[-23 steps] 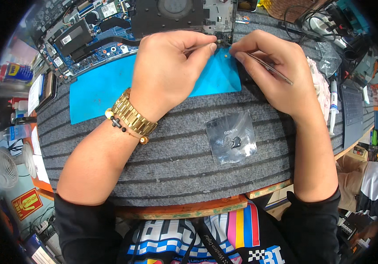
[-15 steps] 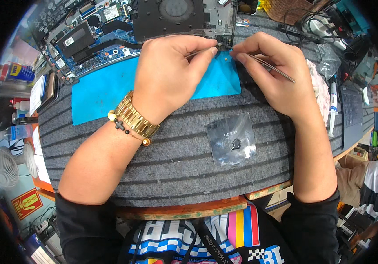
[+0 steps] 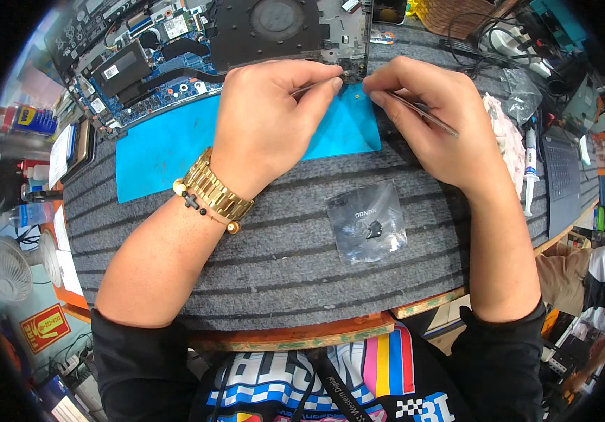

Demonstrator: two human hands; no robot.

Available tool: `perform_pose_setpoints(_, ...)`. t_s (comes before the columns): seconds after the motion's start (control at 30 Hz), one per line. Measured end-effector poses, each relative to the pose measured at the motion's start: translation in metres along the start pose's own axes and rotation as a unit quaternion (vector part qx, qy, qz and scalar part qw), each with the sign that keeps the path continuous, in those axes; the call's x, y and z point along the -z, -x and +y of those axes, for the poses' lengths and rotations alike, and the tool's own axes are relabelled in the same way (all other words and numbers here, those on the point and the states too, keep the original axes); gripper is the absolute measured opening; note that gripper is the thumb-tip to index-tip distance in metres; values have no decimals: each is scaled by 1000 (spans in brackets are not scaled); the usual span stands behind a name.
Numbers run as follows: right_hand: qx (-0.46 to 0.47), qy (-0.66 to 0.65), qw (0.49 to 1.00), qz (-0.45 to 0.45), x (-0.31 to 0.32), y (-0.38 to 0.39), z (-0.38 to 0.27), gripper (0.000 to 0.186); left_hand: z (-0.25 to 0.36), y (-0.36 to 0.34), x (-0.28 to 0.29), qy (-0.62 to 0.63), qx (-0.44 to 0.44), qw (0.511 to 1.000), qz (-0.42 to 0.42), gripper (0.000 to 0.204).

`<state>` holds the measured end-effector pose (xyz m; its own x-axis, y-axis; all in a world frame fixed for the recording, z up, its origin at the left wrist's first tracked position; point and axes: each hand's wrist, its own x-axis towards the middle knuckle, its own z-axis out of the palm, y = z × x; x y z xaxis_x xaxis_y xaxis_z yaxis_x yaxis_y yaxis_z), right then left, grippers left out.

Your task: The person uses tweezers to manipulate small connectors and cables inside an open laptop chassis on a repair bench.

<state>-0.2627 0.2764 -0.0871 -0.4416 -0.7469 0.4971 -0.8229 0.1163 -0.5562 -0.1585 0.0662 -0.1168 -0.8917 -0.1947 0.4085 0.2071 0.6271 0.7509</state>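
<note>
My left hand (image 3: 267,126) is closed on a thin metal tool (image 3: 304,90), its fingertips at the lower right corner of an opened laptop (image 3: 267,24) with exposed board, fan and cables. My right hand (image 3: 436,141) grips metal tweezers (image 3: 422,112) in a pinch just right of that corner, beside the left fingertips; what their tips touch is too small to tell. Under both hands lies a blue mat (image 3: 162,169), with a tiny brass-coloured piece (image 3: 357,96) near its upper right. A clear small bag (image 3: 366,211) holding a small black part lies between my forearms.
A syringe (image 3: 530,169), pink cloth (image 3: 513,133), dark laptop (image 3: 561,190) and cables (image 3: 478,42) are at the right. A fan (image 3: 7,267), stacked devices (image 3: 74,148) and bottles line the left. Another person's leg (image 3: 563,274) shows beyond the right edge of the wooden bench (image 3: 295,337).
My right hand and its tweezers have shifted slightly left. My left hand stays at the laptop corner, moved very little with the slight shift of the view.
</note>
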Motion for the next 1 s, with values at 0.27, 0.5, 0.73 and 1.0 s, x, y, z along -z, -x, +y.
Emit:
perform_pose_setpoints(0.27, -28, -36, 999, 29, -2, 3, 6, 11, -1, 0, -1, 14, 5, 1000, 6, 22)
perform_pose_setpoints(0.5, -27, -36, 998, 38, -1, 3, 7, 10, 2, 0, 0, 15, 15, 1000, 4, 22)
perform_pose_setpoints(0.73, -22, -48, 998, 35, -5, 2, 6, 9, 2, -1, 1, 16, 7, 1000, 4, 22)
perform_pose_setpoints(1.0, -58, -58, 996, 18, -3, 1, 4, 7, 1, 0, 1, 12, 4, 1000, -3, 23)
